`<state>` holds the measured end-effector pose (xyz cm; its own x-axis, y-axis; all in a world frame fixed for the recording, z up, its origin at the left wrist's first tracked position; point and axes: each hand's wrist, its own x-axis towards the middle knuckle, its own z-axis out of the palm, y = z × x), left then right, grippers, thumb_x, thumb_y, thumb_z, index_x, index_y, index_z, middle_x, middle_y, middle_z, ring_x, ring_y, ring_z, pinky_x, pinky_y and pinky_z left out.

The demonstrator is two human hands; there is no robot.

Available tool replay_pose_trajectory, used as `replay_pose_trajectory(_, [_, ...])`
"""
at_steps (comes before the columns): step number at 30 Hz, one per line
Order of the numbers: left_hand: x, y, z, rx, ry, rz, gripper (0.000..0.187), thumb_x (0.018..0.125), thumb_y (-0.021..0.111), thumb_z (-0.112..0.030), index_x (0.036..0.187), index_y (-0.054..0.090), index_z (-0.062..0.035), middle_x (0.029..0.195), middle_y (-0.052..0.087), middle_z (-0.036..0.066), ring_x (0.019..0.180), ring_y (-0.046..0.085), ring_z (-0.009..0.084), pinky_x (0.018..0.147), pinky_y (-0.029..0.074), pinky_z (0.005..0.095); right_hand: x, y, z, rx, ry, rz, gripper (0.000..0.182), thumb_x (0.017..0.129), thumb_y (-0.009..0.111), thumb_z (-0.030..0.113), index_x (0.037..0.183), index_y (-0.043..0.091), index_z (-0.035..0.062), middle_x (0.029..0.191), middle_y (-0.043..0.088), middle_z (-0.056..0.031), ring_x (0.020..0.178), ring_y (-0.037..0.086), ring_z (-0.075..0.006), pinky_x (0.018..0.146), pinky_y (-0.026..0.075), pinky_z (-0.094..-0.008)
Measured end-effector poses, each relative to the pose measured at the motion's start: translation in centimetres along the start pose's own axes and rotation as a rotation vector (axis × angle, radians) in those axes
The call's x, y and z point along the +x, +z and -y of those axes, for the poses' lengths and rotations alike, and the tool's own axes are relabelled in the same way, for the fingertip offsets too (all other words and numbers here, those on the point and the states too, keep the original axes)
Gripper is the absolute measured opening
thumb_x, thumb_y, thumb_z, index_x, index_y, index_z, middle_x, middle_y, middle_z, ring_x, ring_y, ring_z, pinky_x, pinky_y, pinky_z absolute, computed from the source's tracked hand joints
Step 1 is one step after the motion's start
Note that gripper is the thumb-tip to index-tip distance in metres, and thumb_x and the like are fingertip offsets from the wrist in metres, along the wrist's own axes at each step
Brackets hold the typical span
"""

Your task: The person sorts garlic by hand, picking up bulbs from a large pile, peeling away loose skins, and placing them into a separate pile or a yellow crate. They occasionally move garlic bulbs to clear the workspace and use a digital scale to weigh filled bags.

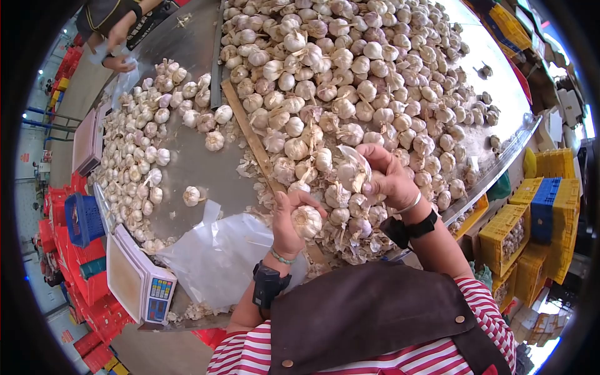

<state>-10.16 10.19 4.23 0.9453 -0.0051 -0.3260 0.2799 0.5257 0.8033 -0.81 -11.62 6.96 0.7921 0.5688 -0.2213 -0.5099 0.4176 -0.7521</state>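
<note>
My left hand [286,232] is curled around a whitish garlic bulb [307,222], palm side up, near the table's front edge. To its right, the fingers and thumb of my right hand [392,178] pinch another garlic bulb [352,167] with loose, papery skin. Beneath both hands lies part of a large heap of garlic bulbs [369,87], with peeled husks [356,245] gathered close to my apron. A wooden strip [250,134] runs along the heap's left side. Just left of my left hand, a clear plastic bag [219,256] lies flat on the metal table [181,153].
Cleaner-looking bulbs [131,137] are piled on the table's left side. A digital scale [140,275] stands at the front left, a second scale [87,142] farther back. Another person's hand [120,32] holds plastic at the far left. Yellow crates [506,237] stand at right.
</note>
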Motion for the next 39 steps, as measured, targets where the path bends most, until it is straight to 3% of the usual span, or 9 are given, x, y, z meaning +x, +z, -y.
replay_pose_trajectory(6, [0.2,1.4,-0.4,-0.132,-0.331,0.363,0.085,0.094,0.015,-0.069,0.141,0.028,0.0011,0.094,0.068,0.019,0.08,0.067,0.0219,0.073,0.053,0.0296,-1.4,0.9,-0.7,0.192,-0.024,0.057,0.057,0.073,0.08,0.014,0.123,0.053,0.0047,0.106,0.064,-0.0055,0.09,0.062,-0.0143,0.073,0.054,-0.0309])
replay_pose_trajectory(12, [-0.6,2.4,0.0,-0.397,-0.503,0.541,0.095,0.085,0.018,-0.079,0.148,0.019,-0.0082,0.111,0.062,0.025,0.079,0.069,0.0285,0.067,0.056,0.0326,-1.6,0.6,-3.0,0.61,0.204,0.115,0.054,0.089,0.061,0.043,0.126,0.051,0.0053,0.104,0.062,-0.0104,0.078,0.058,-0.0171,0.066,0.05,-0.0315])
replay_pose_trajectory(21, [-1.9,1.0,1.7,-0.701,-0.531,-0.034,0.088,0.084,0.037,-0.076,0.14,0.037,-0.0085,0.135,0.046,0.018,0.117,0.053,0.034,0.078,0.057,0.0484,-1.9,5.0,-0.9,-1.031,-0.472,0.248,0.047,0.077,0.079,0.028,0.114,0.062,0.0067,0.129,0.052,-0.017,0.117,0.053,-0.0327,0.096,0.044,-0.0423])
replay_pose_trajectory(25, [0.8,-4.0,-2.6,-0.822,-0.186,0.314,0.067,0.087,0.052,-0.061,0.13,0.044,-0.0103,0.126,0.047,0.017,0.109,0.052,0.0299,0.069,0.058,0.0433,-2.4,0.5,1.5,-1.1,-0.511,-0.258,0.043,0.076,0.078,0.011,0.114,0.061,0.0058,0.125,0.057,-0.0134,0.117,0.054,-0.0286,0.095,0.046,-0.0391])
replay_pose_trajectory(28, [3.0,-12.4,-10.1,-0.855,0.12,0.177,0.063,0.088,0.058,-0.047,0.137,0.044,-0.0098,0.139,0.044,0.02,0.128,0.043,0.0385,0.1,0.044,0.0579,-2.9,-6.3,4.0,-1.544,-0.317,-0.602,0.05,0.073,0.08,0.014,0.118,0.06,0.0067,0.123,0.057,-0.0166,0.117,0.053,-0.0311,0.101,0.043,-0.0398])
replay_pose_trajectory(29, [2.9,-15.4,-12.3,-0.628,0.253,0.117,0.065,0.087,0.056,-0.048,0.138,0.043,-0.0093,0.143,0.04,0.019,0.132,0.039,0.0389,0.113,0.028,0.0577,-3.2,-7.8,5.2,-1.57,-0.162,-0.64,0.052,0.074,0.078,0.017,0.121,0.058,0.0076,0.121,0.056,-0.0185,0.118,0.051,-0.0339,0.1,0.043,-0.0407])
replay_pose_trajectory(30, [3.1,-13.5,-15.4,-0.598,0.271,-0.632,0.065,0.087,0.054,-0.049,0.137,0.044,-0.0091,0.142,0.042,0.016,0.131,0.038,0.0389,0.114,0.023,0.0559,-3.5,-9.4,5.3,-1.67,-0.133,-0.685,0.052,0.075,0.076,0.018,0.122,0.057,0.008,0.118,0.057,-0.0185,0.116,0.052,-0.0346,0.099,0.044,-0.041])
replay_pose_trajectory(33, [3.4,-12.0,-15.6,0.412,0.437,-0.908,0.069,0.085,0.055,-0.051,0.137,0.044,-0.0067,0.14,0.043,0.014,0.13,0.04,0.0348,0.11,0.026,0.0552,-3.2,-11.1,5.2,-1.7,-0.024,-0.687,0.047,0.077,0.069,0.018,0.121,0.057,0.0065,0.11,0.059,-0.0202,0.108,0.056,-0.0361,0.094,0.046,-0.0414])
replay_pose_trajectory(39, [5.3,1.8,-4.1,1.115,0.357,-0.041,0.019,0.088,0.067,-0.017,0.103,0.067,-0.0052,0.1,0.068,0.009,0.09,0.064,0.0212,0.082,0.05,0.0314,-3.4,-12.8,5.4,-1.565,0.017,-0.669,0.046,0.079,0.067,0.018,0.124,0.056,0.0087,0.107,0.06,-0.0154,0.097,0.061,-0.0292,0.083,0.051,-0.0379])
